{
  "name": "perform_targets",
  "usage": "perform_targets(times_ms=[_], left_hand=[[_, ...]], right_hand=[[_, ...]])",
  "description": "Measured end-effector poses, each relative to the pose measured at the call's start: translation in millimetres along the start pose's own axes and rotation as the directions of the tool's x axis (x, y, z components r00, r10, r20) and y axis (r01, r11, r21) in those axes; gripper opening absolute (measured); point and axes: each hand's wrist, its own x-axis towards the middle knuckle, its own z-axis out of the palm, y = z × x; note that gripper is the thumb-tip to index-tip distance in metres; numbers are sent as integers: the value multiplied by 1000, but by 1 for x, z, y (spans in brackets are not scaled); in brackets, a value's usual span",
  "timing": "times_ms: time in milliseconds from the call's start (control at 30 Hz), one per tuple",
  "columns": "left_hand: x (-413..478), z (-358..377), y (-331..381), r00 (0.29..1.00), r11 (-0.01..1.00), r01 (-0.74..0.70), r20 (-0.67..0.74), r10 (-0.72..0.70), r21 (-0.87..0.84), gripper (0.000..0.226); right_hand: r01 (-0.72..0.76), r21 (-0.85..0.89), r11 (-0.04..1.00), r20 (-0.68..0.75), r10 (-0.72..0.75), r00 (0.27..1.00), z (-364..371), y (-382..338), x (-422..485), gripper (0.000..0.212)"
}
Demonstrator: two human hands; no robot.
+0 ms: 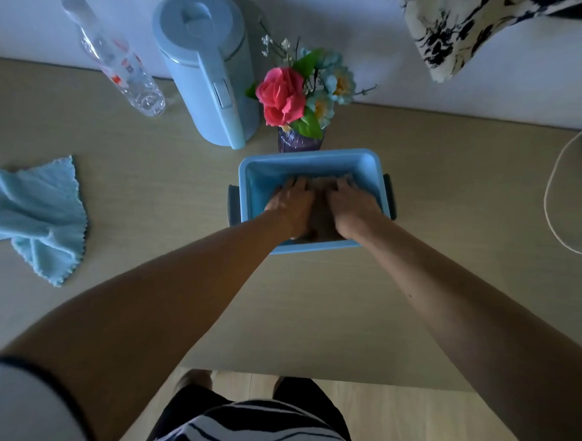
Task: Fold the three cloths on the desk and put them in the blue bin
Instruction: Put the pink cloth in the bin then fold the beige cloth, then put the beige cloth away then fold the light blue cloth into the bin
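- Inside the blue bin (367, 163), at the middle of the bench (313, 303), your left hand (292, 204) and right hand (352, 207) lie side by side, palms down.
- Your hands are flat, fingers spread forward, pressing on a brownish cloth (322, 218) in the bin; neither hand is curled round it.
- Only a strip of that cloth shows between and just past your hands, so its fold cannot be judged.
- A light blue cloth (36, 211) lies crumpled and unfolded at the left edge of the bench, well apart from the bin.
- A third cloth is nowhere to be made out.
- Behind the bin, a small vase of flowers (300, 98) stands just beside its far rim.
- Left of the flowers stands a pale blue kettle (206, 69), and further left a clear bottle (117, 59).
- A white cable (551, 196) curves along the right side of the bench.
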Motion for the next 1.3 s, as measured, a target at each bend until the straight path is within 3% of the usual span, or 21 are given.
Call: perform_targets(times_ms=[167, 233, 333, 400, 500, 567, 633, 733, 833, 933, 1000, 1100, 1200, 1300], left_hand=[[9, 10, -7, 999, 998, -37, -3, 37, 58, 85], [5, 4, -7, 999, 999, -40, 14, 40, 33, 86], [-17, -19, -10, 996, 982, -61, -81, 47, -181, 79], [-46, -38, -19, 968, 903, -129, -249, 25, -409, 74], [-109, -59, -45, 874, 660, -280, -469, -125, -697, 63], [-151, -59, -67, 841, 548, -327, -502, -203, -770, 55], [-191, -52, -97, 817, 489, -333, -506, -277, -806, 51], [-233, -28, -146, 788, 440, -271, -460, -410, -856, 49], [-256, 1, -200, 744, 483, -140, -414, -524, -864, 37], [-266, 37, -250, 710, 621, 35, -418, -567, -783, 34], [-268, 63, -279, 749, 705, 199, -359, -557, -680, 39], [-275, 100, -311, 854, 792, 368, -159, -495, -487, 51], [-281, 120, -327, 892, 829, 414, -13, -452, -375, 61], [-282, 125, -334, 895, 848, 400, -53, -444, -346, 66]], right_hand=[[-40, -25, 999, 12, 40, 999, 11, -7, 11, 59], [-43, 39, 998, 45, 41, 998, 4, -5, 9, 59], [-18, 225, 974, -18, 23, 1000, -14, 3, -4, 55], [5, 373, 928, -206, 77, 976, -30, 4, -22, 50], [161, 710, 686, -461, 280, 842, -52, -20, -61, 53], [329, 784, 526, -558, 366, 745, -61, -51, -85, 54], [427, 791, 437, -590, 362, 722, -64, -95, -101, 56], [473, 811, 344, -573, 307, 760, -59, -163, -107, 62], [447, 829, 337, -533, 231, 814, -52, -225, -101, 69], [392, 836, 384, -472, 140, 870, -45, -269, -96, 71], [364, 835, 413, -436, 92, 895, -39, -292, -94, 75], [339, 828, 446, -403, 53, 914, -30, -317, -95, 79], [311, 823, 476, -376, 45, 926, -22, -332, -97, 80], [288, 818, 497, -359, 50, 932, -17, -340, -99, 80]])
